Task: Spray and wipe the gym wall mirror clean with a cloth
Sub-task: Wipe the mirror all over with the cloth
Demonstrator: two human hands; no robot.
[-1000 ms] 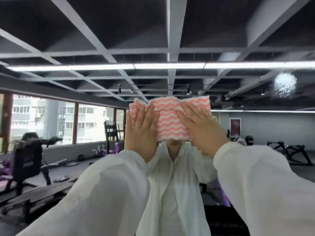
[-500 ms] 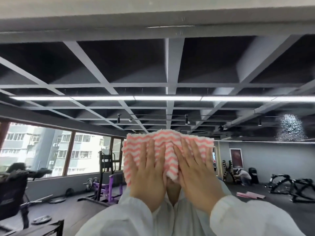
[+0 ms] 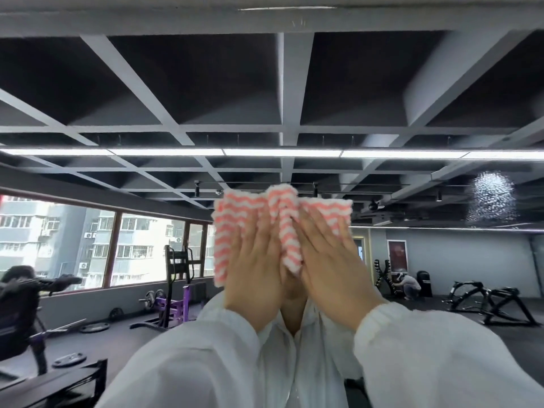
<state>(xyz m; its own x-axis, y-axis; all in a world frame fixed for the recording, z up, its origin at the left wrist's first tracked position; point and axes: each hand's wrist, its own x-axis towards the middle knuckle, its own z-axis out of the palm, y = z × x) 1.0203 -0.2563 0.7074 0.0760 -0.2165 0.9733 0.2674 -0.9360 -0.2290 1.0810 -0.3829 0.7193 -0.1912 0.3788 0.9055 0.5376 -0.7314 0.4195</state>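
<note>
My left hand [image 3: 255, 278] and right hand [image 3: 334, 269], fingers straight, press the bunched pink-and-white zigzag cloth [image 3: 235, 219] flat against the gym wall mirror [image 3: 412, 260], high up before me.

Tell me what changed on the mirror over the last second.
The hands slid together, bunching the cloth into a ridge between them. Left hand and right hand still press it flat-fingered against the mirror; nothing was let go.

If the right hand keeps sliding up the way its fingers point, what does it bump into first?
The right hand lies flat on the pink-striped cloth, fingers pointing up. Above them is only more mirror, probably until its top edge; that distance is hard to judge.
</note>
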